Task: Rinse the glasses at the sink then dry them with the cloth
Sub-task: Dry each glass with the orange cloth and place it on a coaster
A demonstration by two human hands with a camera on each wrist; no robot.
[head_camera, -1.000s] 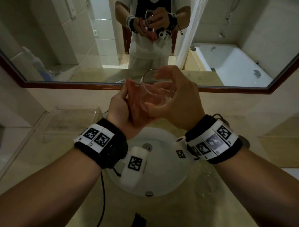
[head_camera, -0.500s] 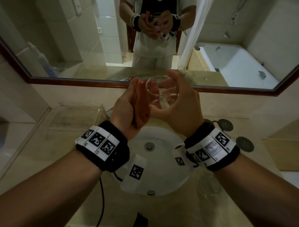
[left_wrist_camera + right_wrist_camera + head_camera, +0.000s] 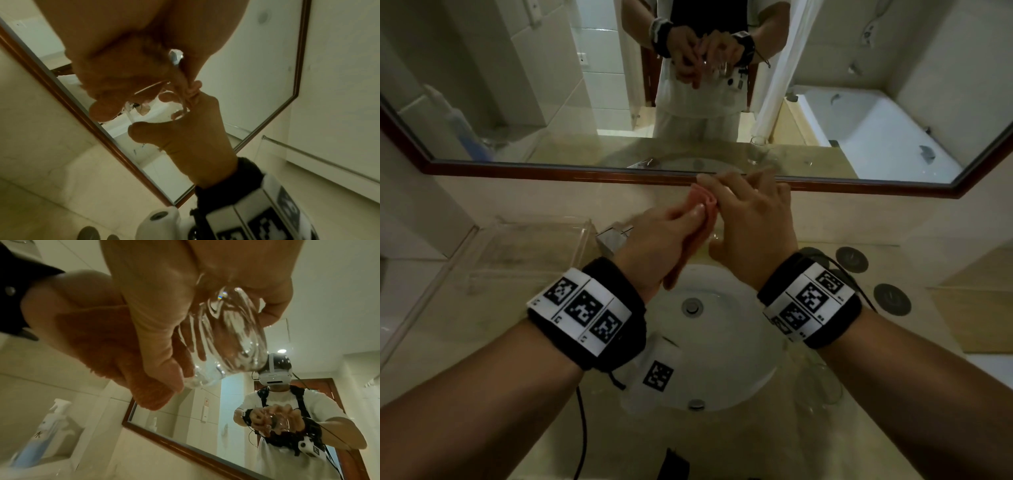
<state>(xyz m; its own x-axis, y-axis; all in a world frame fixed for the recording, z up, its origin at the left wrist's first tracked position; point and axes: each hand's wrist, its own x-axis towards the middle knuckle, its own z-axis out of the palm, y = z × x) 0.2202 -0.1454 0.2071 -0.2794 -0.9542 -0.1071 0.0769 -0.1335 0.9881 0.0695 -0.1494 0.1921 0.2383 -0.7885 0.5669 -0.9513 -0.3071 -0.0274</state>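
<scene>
My right hand (image 3: 753, 212) grips a clear glass (image 3: 226, 337) above the white sink (image 3: 722, 349); in the head view the hand hides nearly all of it. Beside it, my left hand (image 3: 671, 229) holds a pink-orange cloth (image 3: 700, 205) and presses it against the glass's side and rim. In the right wrist view the cloth (image 3: 123, 363) bunches under the glass. The left wrist view shows the glass rim (image 3: 183, 104) between both hands. A second clear glass (image 3: 818, 380) stands on the counter right of the sink.
A clear acrylic tray (image 3: 534, 246) sits on the counter at the left. Two dark round discs (image 3: 854, 259) lie at the right. The mirror (image 3: 722, 102) with its wooden frame rises just behind my hands. A spray bottle (image 3: 45, 431) stands at the far left.
The glass has turned, so my right hand now covers it instead of showing its open mouth. The cloth has come up between the hands, over the rim. Both hands shifted slightly away from me.
</scene>
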